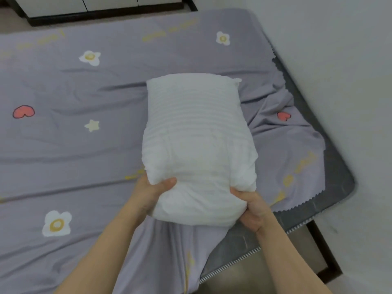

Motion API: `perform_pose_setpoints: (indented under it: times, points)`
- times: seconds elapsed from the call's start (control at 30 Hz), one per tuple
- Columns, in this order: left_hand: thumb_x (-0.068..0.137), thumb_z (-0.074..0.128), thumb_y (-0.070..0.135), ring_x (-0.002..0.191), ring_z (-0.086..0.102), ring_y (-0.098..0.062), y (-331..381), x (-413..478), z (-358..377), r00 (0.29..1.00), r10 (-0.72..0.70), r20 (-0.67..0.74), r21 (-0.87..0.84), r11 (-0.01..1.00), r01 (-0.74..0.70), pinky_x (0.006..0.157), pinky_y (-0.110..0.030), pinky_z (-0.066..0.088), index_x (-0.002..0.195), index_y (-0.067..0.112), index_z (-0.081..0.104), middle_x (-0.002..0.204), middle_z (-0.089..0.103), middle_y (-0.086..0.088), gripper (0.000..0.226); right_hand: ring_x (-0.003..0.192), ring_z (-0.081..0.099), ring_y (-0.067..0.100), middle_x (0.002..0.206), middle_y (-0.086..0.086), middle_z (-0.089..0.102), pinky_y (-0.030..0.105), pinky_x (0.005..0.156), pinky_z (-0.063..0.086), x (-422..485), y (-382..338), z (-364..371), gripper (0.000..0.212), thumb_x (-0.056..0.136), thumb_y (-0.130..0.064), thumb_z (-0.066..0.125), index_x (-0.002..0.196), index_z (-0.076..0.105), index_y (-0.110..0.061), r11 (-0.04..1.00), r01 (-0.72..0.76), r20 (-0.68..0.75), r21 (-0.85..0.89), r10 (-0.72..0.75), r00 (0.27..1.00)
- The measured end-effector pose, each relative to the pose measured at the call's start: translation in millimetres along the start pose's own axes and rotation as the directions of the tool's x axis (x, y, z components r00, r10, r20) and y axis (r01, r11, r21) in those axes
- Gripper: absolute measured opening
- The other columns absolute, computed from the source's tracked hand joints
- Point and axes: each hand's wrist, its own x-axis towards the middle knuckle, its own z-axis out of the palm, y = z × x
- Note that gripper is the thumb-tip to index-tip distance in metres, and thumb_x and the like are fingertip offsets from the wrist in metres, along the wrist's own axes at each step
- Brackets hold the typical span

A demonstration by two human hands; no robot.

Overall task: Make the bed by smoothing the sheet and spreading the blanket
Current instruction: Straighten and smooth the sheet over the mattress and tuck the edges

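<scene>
A white pillow [197, 136] is held up over the bed, its near end squeezed between both hands. My left hand [151, 193] grips the pillow's near left corner with the thumb on top. My right hand [251, 207] grips the near right corner. Under it lies a grey-purple sheet [74, 145] printed with eggs, hearts and stars. The sheet is creased in the middle and bunched near the right corner, where the dark grey mattress [331, 175] shows. No blanket is in view.
A white wall [339, 60] runs along the bed's right side. A dark bed frame [324, 251] edges the near right corner, with floor beside it. White cupboards on a dark plinth [101, 14] stand beyond the far side.
</scene>
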Motion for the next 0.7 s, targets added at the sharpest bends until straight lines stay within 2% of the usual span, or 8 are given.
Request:
perform_pose_setpoints:
  times: [0.07, 0.17, 0.3, 0.33, 0.4, 0.5, 0.6, 0.7]
  points:
    - [0.062, 0.081, 0.030, 0.090, 0.071, -0.005, 23.6, 10.4, 6.9, 0.999, 0.038, -0.012, 0.013, 0.999, -0.038, 0.066, -0.016, 0.053, 0.109, 0.031, 0.063, 0.100, 0.074, 0.016, 0.050, 0.103, 0.068, 0.025, 0.115, 0.010, 0.070, 0.033, 0.074, 0.059, 5.4, -19.3, 5.4, 0.056, 0.057, -0.005, 0.079, 0.112, 0.071, -0.010, 0.999, 0.025, 0.035, 0.030, -0.026, 0.999]
    - [0.070, 0.085, 0.026, 0.098, 0.068, -0.009, 69.6, 37.9, 23.6, 0.989, 0.138, -0.043, 0.126, 0.983, -0.132, 0.064, -0.009, 0.050, 0.117, 0.026, 0.062, 0.104, 0.071, 0.014, 0.052, 0.108, 0.067, 0.021, 0.120, 0.007, 0.069, 0.032, 0.078, 0.058, 17.5, -46.7, 17.2, 0.063, 0.067, -0.015, 0.072, 0.129, 0.059, -0.008, 0.992, 0.103, 0.020, 0.071, -0.105, 0.994]
    - [0.072, 0.078, 0.048, 0.112, 0.059, -0.014, 142.8, 105.7, 42.3, 0.850, 0.428, -0.306, 0.389, 0.872, -0.298, 0.088, -0.026, 0.047, 0.131, 0.020, 0.052, 0.126, 0.062, 0.005, 0.071, 0.121, 0.059, 0.020, 0.134, 0.001, 0.060, 0.039, 0.095, 0.053, 67.6, -110.7, 33.6, 0.061, 0.083, -0.026, 0.064, 0.141, 0.046, -0.022, 0.959, 0.263, 0.053, 0.102, -0.269, 0.962]
    - [0.074, 0.071, 0.052, 0.117, 0.057, -0.018, 155.6, 122.8, 44.1, 0.806, 0.467, -0.364, 0.456, 0.844, -0.282, 0.095, -0.033, 0.046, 0.134, 0.019, 0.050, 0.130, 0.060, 0.001, 0.072, 0.119, 0.060, 0.020, 0.135, -0.001, 0.059, 0.041, 0.095, 0.052, 85.1, -129.0, 36.6, 0.060, 0.086, -0.027, 0.065, 0.141, 0.043, -0.026, 0.963, 0.270, 0.046, 0.024, -0.270, 0.962]
    - [0.086, 0.060, 0.047, 0.129, 0.047, -0.024, 163.1, 151.8, 49.4, 0.753, 0.513, -0.413, 0.598, 0.776, -0.200, 0.106, -0.038, 0.038, 0.140, 0.014, 0.044, 0.140, 0.051, -0.006, 0.066, 0.112, 0.061, 0.019, 0.134, -0.003, 0.058, 0.041, 0.090, 0.053, 121.1, -154.5, 36.6, 0.056, 0.090, -0.029, 0.065, 0.140, 0.041, -0.028, 0.920, 0.213, 0.030, -0.328, -0.215, 0.976]
    - [0.095, 0.056, 0.029, 0.129, 0.045, -0.030, 119.8, 169.9, 71.1, 0.833, 0.414, -0.366, 0.651, 0.754, -0.089, 0.106, -0.031, 0.031, 0.137, 0.004, 0.048, 0.140, 0.049, -0.017, 0.050, 0.105, 0.059, 0.017, 0.127, 0.003, 0.057, 0.029, 0.079, 0.049, 166.7, -157.3, 7.9, 0.056, 0.090, -0.021, 0.065, 0.141, 0.043, -0.017, 0.620, 0.065, 0.001, -0.782, -0.102, 0.995]
    - [0.092, 0.064, 0.028, 0.124, 0.050, -0.030, 35.6, 149.9, 102.6, 0.952, 0.177, -0.251, 0.710, 0.702, 0.056, 0.102, -0.030, 0.032, 0.131, 0.003, 0.055, 0.135, 0.054, -0.017, 0.047, 0.135, 0.039, 0.026, 0.147, 0.015, 0.036, 0.031, 0.109, 0.034, 185.9, -153.9, -53.9, 0.068, 0.085, -0.017, 0.069, 0.146, 0.038, -0.016, 0.386, 0.022, -0.072, -0.922, -0.228, 0.971]
    - [0.077, 0.078, 0.037, 0.120, 0.054, -0.028, -35.5, 120.4, 130.8, 0.989, -0.021, -0.146, 0.756, 0.642, 0.125, 0.102, -0.032, 0.038, 0.128, 0.007, 0.059, 0.130, 0.057, -0.013, 0.062, 0.138, 0.030, 0.030, 0.150, 0.017, 0.024, 0.036, 0.115, 0.028, 178.7, -163.1, -140.5, 0.080, 0.075, -0.013, 0.076, 0.145, 0.039, -0.025, 0.103, -0.048, -0.077, -0.993, -0.298, 0.951]
